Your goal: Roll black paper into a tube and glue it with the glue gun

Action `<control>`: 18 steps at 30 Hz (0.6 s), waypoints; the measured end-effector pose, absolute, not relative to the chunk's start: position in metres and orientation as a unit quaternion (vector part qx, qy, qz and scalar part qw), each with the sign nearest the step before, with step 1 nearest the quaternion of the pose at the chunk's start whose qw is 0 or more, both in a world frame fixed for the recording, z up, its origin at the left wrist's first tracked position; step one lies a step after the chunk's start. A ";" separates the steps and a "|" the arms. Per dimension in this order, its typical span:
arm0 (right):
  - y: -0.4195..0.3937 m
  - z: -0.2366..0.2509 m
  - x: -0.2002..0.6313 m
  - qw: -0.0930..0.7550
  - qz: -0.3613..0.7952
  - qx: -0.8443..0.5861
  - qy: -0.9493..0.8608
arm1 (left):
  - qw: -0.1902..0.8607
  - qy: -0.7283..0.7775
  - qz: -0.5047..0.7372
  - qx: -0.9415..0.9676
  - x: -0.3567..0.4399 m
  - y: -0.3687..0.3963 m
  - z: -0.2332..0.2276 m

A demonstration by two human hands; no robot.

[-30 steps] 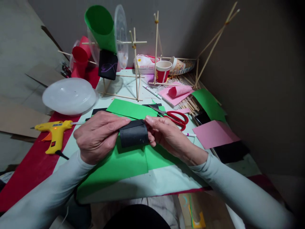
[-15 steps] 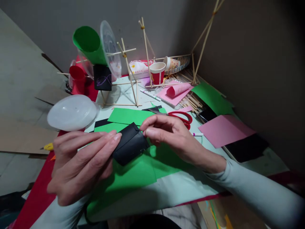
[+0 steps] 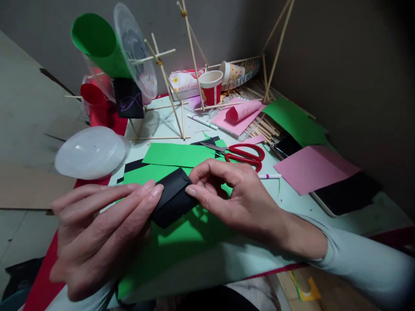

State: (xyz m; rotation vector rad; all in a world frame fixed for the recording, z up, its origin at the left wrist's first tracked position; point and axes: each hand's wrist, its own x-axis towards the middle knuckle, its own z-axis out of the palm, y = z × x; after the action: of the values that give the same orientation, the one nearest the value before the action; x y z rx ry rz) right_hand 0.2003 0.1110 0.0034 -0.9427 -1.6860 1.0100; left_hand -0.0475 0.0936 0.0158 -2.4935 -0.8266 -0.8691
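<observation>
A small rolled piece of black paper (image 3: 173,196), with a lengthwise overlapping edge, is held tilted above the table. My left hand (image 3: 106,233) is closed on its left end, thumb and fingers pressed along it. The thumb and forefinger of my right hand (image 3: 233,196) pinch its right end near a small notched flap. Beneath lie sheets of green paper (image 3: 181,154) and strips of black paper. Just beyond my right hand rest red-handled scissors (image 3: 244,154), blades partly apart.
Stick frames (image 3: 171,99) stand at the back, one bearing a green paper tube (image 3: 100,43) and clear plastic discs. A white plastic bowl (image 3: 90,152) sits left. A red paper cup (image 3: 210,88), wooden sticks (image 3: 264,129), pink paper (image 3: 316,168) and a marker (image 3: 202,122) lie farther back and right.
My right thumb has moved left onto the black roll's edge, and the fingers curl closer. The roll stays in both hands. The view has shifted slightly.
</observation>
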 end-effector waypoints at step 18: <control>0.117 -0.006 0.197 0.421 0.365 -0.463 -0.689 | 0.196 -0.296 -0.296 -0.887 -0.043 0.106 0.006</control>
State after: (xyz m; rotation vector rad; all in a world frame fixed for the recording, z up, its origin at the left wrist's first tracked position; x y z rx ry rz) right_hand 0.1971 0.1173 -0.0059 -1.1607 -1.7262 0.9149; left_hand -0.0435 0.1055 0.0055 -2.4849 -0.8287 -0.8288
